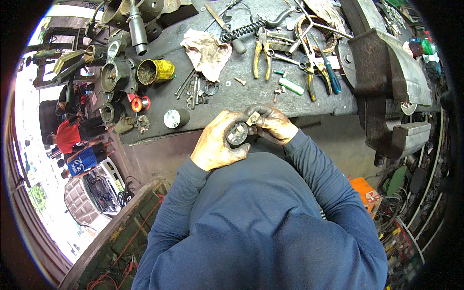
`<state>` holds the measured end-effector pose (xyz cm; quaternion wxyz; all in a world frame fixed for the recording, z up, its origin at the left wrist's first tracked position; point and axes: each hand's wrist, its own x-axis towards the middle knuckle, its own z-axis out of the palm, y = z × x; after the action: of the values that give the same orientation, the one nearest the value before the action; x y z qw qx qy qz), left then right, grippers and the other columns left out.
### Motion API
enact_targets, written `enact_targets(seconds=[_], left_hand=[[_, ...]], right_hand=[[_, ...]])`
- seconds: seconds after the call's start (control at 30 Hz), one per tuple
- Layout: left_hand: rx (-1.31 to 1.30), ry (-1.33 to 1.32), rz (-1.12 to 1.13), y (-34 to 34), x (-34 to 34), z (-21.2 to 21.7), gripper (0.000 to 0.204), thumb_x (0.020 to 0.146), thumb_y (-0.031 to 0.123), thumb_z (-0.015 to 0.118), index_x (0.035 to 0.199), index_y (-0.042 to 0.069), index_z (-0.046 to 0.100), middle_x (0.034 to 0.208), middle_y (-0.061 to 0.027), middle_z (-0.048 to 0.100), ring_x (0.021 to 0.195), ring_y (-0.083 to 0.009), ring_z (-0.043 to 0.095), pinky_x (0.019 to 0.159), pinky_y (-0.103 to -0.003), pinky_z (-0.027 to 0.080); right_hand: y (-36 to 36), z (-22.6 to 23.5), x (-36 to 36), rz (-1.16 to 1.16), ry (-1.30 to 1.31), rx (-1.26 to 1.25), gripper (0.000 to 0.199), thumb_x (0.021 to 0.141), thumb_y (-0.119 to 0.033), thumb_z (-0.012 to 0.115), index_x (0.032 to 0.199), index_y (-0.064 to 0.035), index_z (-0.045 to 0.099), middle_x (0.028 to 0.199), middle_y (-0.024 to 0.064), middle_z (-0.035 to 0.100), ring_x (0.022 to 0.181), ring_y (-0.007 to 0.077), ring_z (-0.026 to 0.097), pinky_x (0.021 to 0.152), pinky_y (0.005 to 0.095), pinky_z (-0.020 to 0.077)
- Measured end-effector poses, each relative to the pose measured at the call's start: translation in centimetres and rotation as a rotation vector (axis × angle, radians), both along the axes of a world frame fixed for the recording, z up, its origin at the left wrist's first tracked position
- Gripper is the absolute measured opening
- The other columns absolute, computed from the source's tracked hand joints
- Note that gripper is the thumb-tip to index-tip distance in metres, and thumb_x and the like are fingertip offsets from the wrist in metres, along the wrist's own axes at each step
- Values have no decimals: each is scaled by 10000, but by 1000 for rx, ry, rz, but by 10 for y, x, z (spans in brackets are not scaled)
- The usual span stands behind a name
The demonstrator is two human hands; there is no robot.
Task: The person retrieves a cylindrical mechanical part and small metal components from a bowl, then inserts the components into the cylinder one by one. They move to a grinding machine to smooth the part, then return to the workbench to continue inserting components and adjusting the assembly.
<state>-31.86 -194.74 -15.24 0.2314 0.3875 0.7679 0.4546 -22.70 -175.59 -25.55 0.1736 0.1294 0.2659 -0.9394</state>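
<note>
My left hand (215, 141) is wrapped round a small round dark metal part (237, 134) with lighter pieces inside its rim. Pinched in the fingers of my right hand (275, 124) is a small pale, brass-coloured block (253, 118), just beside the round part's upper edge. Whether the two pieces touch, I cannot tell. Both hands are dirty and meet in front of my body, by the workbench's (212, 113) near edge. Closest on the bench are a short metal cylinder (176, 118), a small bolt (240, 80) and a green-and-white tube (291, 86).
Pliers (262, 53), a blue screwdriver (332, 77), a rag (207, 52) and several long bolts (194, 92) lie on the bench. A yellow can (156, 71), a red wire spool (140, 103) and motor housings (116, 76) sit left. At right stands a large vise (386, 82).
</note>
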Motion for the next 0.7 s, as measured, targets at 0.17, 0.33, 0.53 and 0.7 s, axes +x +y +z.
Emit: enact_targets(seconds=[0.17,0.33,0.53,0.7], left_hand=[[-115,20,183,5,5,-2,316,816,152,835,1071,-2,728,1028,-162,702,977,-316,692,867,-390,544],[-178,-29,276,4,7,-12,266,883,153,779,1089,-7,729,1054,-174,710,981,-324,698,875,-390,544],[-198,-7,289,4,8,-15,259,902,167,769,1081,-16,729,1048,-186,717,985,-330,702,874,-393,544],[-189,-12,288,5,7,-16,256,906,166,764,1080,-20,731,1044,-187,719,983,-330,705,873,-393,545]], right_hand=[[-6,-12,1,11,39,-8,259,1019,-213,693,1200,-30,667,1025,67,717,839,144,673,771,334,580],[-9,-6,1,-13,-32,34,232,1024,-189,682,1191,-27,681,1054,72,721,832,132,652,765,310,562],[-6,-5,5,15,-65,76,215,1023,-92,655,1215,4,670,1059,69,702,850,143,637,791,285,543],[-6,-4,6,23,-93,101,228,1025,-63,637,1237,18,664,1052,70,699,844,143,638,793,284,546]])
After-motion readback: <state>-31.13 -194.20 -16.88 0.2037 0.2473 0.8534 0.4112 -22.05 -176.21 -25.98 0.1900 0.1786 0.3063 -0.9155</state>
